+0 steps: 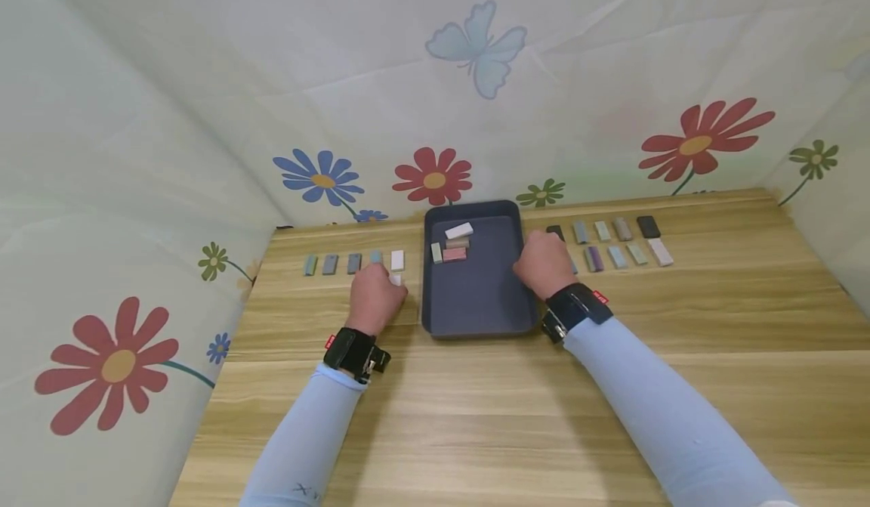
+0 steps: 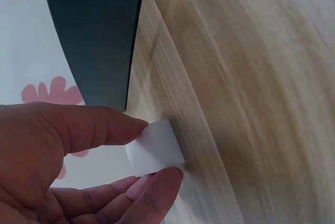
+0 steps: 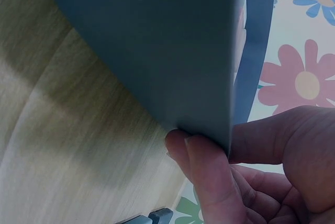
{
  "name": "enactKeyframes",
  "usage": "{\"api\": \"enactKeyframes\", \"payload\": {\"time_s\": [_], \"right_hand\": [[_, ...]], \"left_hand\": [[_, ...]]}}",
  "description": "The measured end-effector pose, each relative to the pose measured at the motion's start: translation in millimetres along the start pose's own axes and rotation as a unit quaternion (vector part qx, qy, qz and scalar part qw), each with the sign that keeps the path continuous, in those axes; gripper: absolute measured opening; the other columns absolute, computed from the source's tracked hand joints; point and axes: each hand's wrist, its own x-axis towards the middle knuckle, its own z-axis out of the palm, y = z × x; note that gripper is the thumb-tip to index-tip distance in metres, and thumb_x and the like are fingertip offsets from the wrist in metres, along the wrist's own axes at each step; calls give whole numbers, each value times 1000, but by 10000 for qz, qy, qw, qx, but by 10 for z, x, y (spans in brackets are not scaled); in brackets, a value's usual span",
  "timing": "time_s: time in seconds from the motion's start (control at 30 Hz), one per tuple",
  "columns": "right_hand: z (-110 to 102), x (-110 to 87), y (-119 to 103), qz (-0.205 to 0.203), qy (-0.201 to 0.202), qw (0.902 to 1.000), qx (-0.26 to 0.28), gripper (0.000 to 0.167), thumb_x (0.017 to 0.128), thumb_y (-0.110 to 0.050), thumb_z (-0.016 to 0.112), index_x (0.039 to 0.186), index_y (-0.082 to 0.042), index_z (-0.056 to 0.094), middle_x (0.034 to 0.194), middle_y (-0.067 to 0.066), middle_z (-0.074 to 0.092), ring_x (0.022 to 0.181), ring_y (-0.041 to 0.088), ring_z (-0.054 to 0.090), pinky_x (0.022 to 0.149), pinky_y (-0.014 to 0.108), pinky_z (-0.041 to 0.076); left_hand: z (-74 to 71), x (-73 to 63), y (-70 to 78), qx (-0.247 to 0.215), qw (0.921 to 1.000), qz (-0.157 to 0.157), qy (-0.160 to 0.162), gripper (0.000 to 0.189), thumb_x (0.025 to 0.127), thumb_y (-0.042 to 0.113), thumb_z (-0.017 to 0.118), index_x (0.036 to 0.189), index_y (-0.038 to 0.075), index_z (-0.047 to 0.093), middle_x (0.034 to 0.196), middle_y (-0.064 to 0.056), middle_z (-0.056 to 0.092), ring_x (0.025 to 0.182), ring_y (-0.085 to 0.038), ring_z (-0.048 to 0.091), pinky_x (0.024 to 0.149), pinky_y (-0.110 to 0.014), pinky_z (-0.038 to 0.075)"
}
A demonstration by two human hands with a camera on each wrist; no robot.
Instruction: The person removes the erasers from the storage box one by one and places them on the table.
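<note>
Low on the table, my left hand [image 1: 376,295] pinches a small white eraser-like block [image 2: 155,148] between thumb and fingertips. My right hand [image 1: 546,264] grips the right side wall of a dark grey-blue tray [image 1: 479,303]; in the right wrist view the thumb is inside the rim and the fingers are outside. Inside the tray, towards the upper left, lie a white block [image 1: 458,230], a brown block [image 1: 458,243], a pink block [image 1: 455,254] and a pale green block [image 1: 436,252].
Left of the tray stands a row of small blocks, among them a white one [image 1: 397,260] and a grey one [image 1: 329,264]. Two rows lie to the right, including a black block [image 1: 649,227] and a purple one [image 1: 594,258]. A flowered cloth [image 1: 476,129] hangs behind.
</note>
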Motion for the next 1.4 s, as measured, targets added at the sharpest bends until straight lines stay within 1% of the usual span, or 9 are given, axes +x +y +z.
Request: {"api": "enactKeyframes", "payload": {"time_s": [0.4, 0.6, 0.67, 0.73, 0.83, 0.87, 1.1, 1.23, 1.4], "right_hand": [[-21, -19, -15, -12, -22, 10000, -47, 16, 71, -13, 67, 59, -4, 60, 60, 11, 60, 58, 28, 58, 45, 34, 41], [-42, -17, -26, 44, -38, 10000, -52, 16, 72, -13, 67, 61, -3, 61, 62, 12, 62, 59, 29, 59, 46, 35, 42], [-47, -19, -26, 25, -49, 10000, -46, 16, 72, -13, 67, 60, -3, 61, 61, 12, 61, 59, 29, 59, 46, 35, 43], [-50, -23, -30, 6, -42, 10000, -48, 16, 72, -13, 67, 60, -3, 61, 61, 12, 61, 59, 29, 59, 46, 35, 43], [-52, -30, -34, 1, -32, 10000, -35, 16, 72, -12, 67, 60, -2, 61, 61, 13, 61, 58, 30, 59, 46, 36, 43], [-52, -32, -33, -8, -30, 10000, -31, 16, 72, -12, 67, 61, -2, 61, 61, 13, 61, 58, 30, 59, 46, 36, 43], [-52, -32, -12, 19, -62, 10000, -48, 18, 73, -14, 68, 61, -2, 62, 61, 13, 62, 58, 29, 59, 46, 35, 43], [-47, -31, -8, 77, -95, 9999, -15, 16, 73, -13, 67, 64, -2, 62, 63, 13, 62, 58, 28, 59, 46, 34, 43], [-34, -24, -11, 97, -92, 9999, 65, 13, 72, -11, 66, 63, -4, 61, 62, 11, 62, 56, 27, 59, 44, 33, 42]], "left_hand": [[44, 11, -32, -61, 9990, -336, -303, 16, 69, 15, 67, 62, 10, 53, 53, -5, 52, 46, -17, 50, 40, -28, 36], [-60, 29, 4, 30, 9991, -277, -312, 21, 71, 18, 65, 63, 11, 48, 56, 0, 40, 48, -16, 42, 41, -29, 32], [-132, 50, 44, 78, 9998, -116, -158, 17, 74, 20, 65, 72, 6, 56, 63, -4, 50, 54, -18, 48, 45, -31, 38], [-207, 94, 105, 62, 9999, 125, -6, 25, 77, 23, 64, 89, 1, 62, 77, -10, 60, 64, -22, 55, 53, -35, 44], [-299, 169, 231, -26, 9984, 513, 226, 45, 82, 27, 62, 119, 1, 58, 113, -17, 63, 91, -28, 62, 73, -41, 51], [-321, 193, 278, -64, 9977, 630, 250, 48, 83, 28, 61, 122, 1, 55, 117, -17, 61, 97, -29, 61, 77, -42, 50], [-284, 295, 628, 132, 9874, 1517, 441, 57, 85, 27, 64, 134, 7, 43, 133, -13, 49, 125, -29, 44, 103, -40, 39], [-145, 323, 766, 346, 9813, 1870, 290, 60, 83, 28, 66, 135, 9, 43, 134, -12, 47, 126, -28, 42, 104, -38, 39], [29, 371, 854, 674, 9765, 2039, -173, 64, 81, 33, 68, 135, 10, 43, 133, -12, 46, 123, -28, 43, 102, -39, 40]]}}
